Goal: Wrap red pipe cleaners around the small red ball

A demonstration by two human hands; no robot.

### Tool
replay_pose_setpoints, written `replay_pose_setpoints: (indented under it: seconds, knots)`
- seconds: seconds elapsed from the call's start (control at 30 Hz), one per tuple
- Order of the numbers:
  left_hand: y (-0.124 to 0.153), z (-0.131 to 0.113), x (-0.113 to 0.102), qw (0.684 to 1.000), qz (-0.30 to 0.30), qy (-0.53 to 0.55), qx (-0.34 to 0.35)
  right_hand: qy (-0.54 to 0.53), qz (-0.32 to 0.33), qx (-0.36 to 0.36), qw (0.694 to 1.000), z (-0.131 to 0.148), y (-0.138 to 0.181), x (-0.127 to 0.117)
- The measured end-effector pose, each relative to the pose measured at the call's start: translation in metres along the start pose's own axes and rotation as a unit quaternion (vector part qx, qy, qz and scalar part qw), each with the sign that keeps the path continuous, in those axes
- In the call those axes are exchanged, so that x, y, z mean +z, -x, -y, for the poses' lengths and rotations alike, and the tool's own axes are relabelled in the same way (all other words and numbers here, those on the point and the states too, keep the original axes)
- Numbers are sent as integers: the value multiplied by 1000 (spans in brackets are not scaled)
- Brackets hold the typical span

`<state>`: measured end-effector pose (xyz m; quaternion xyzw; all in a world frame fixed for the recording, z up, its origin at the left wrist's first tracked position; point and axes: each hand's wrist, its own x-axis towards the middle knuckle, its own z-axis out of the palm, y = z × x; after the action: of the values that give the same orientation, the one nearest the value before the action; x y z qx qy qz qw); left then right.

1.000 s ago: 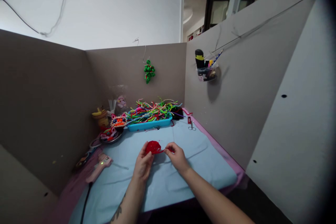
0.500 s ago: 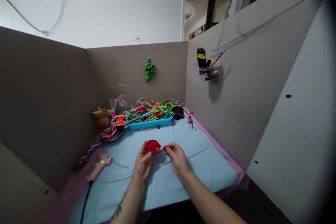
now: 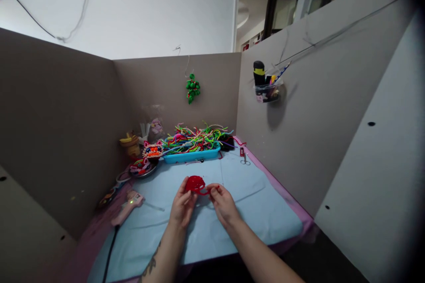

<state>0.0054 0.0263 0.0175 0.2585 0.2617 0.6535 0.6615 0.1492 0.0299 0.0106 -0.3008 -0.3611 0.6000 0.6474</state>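
Over the middle of the table, a rounded red piece [image 3: 195,183] that looks wound from fuzzy pipe cleaner is gripped at its left side by my left hand [image 3: 183,201]. A red pipe cleaner strand [image 3: 204,193] runs from its lower right edge to my right hand [image 3: 222,201], whose thumb and fingers pinch it. There are small gaps between the windings near the strand. Both hands are held above the light blue cloth [image 3: 212,239], a short way apart.
Behind the hands stands a blue tray [image 3: 192,156] heaped with colourful pipe cleaners [image 3: 195,139]. Scissors [image 3: 245,162] lie at right. On the left are a pink glue gun [image 3: 128,210] with a cord and a metal bowl [image 3: 149,171] of fuzzy pieces. Grey partitions [image 3: 172,88] enclose the table.
The view has shifted slightly, so the scene sits a little further right. My right fingers have moved a little along the red strand; my left hand keeps its hold.
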Motion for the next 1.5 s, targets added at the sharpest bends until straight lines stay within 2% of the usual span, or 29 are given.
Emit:
replay_pose_setpoints:
  seconds: [0.1,0.17,0.3,0.4,0.6,0.97,1.17,1.5]
  knots:
    - [0,1,0,1000,4,12,4,140,77,-71,985,5,6,3]
    - [0,1,-1,1000,4,18,6,197,109,-108,968,8,11,6]
    - [-1,2,-4,1000,6,26,17,271,128,-158,941,9,20,9]
    - [-2,2,-5,999,20,42,19,290,122,-165,935,6,21,7]
    - [1,3,0,999,42,28,10,240,16,-114,964,-3,11,-5]
    - [5,2,-4,999,40,13,-15,88,-71,-22,993,-10,2,-6]
    - [6,1,0,999,38,1,-38,12,-62,6,998,-7,0,-4]
    - [6,3,4,1000,23,-5,-11,-58,-49,30,997,-2,3,0]
